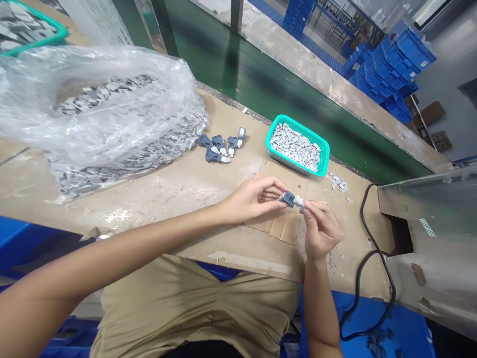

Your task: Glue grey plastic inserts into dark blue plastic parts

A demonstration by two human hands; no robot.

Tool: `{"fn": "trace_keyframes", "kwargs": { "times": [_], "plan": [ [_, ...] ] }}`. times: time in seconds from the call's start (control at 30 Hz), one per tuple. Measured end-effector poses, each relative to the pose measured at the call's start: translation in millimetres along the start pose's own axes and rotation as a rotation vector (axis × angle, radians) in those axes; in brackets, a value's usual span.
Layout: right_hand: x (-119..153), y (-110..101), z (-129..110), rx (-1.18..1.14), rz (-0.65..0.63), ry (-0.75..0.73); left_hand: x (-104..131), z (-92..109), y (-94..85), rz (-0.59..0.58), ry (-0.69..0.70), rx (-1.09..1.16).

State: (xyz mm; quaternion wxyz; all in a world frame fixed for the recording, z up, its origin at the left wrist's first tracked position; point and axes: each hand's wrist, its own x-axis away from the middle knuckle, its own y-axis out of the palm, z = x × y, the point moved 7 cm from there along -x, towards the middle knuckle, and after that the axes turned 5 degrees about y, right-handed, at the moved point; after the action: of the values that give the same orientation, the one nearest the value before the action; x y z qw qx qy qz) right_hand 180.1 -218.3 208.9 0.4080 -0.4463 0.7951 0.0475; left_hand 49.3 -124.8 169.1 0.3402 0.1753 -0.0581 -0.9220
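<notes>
Between the fingertips of my left hand (263, 199) is a small dark grey plastic part (288, 199). My right hand (322, 226) pinches a little white plastic piece (298, 201) at the dark part's right end; the two pieces touch, but whether they are joined I cannot tell. Both hands are just above a flat cardboard sheet (278, 226) on the bench. Up and left of them lie several dark grey parts with white ends (219, 144). Beyond my hands stands a green basket (323, 166) filled with small light grey pieces.
A large clear plastic bag (149, 124) full of grey and white parts takes up the left of the bench. Loose light pieces (338, 183) lie right of the basket. A black cable (367, 223) loops beside a metal box (439, 219). A green conveyor belt (298, 94) runs behind.
</notes>
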Motion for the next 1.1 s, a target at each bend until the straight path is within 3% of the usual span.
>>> {"fn": "trace_keyframes", "kwargs": {
  "times": [0.43,0.67,0.8,1.1],
  "plan": [
    [-0.2,3.0,-4.2,0.019,-0.04,-0.038,2.4,-3.5,1.9,-0.001,-0.004,0.045],
    [-0.4,9.0,0.5,-0.007,-0.138,0.103,3.8,-10.5,-1.5,0.057,-0.063,0.039],
    [1.5,11.5,-0.5,0.003,-0.164,0.11,3.4,-7.3,-3.5,0.067,-0.046,0.015],
    [3.7,3.4,-4.7,0.037,-0.077,0.047,3.4,-5.4,4.0,0.028,-0.068,-0.017]
  ]
}}
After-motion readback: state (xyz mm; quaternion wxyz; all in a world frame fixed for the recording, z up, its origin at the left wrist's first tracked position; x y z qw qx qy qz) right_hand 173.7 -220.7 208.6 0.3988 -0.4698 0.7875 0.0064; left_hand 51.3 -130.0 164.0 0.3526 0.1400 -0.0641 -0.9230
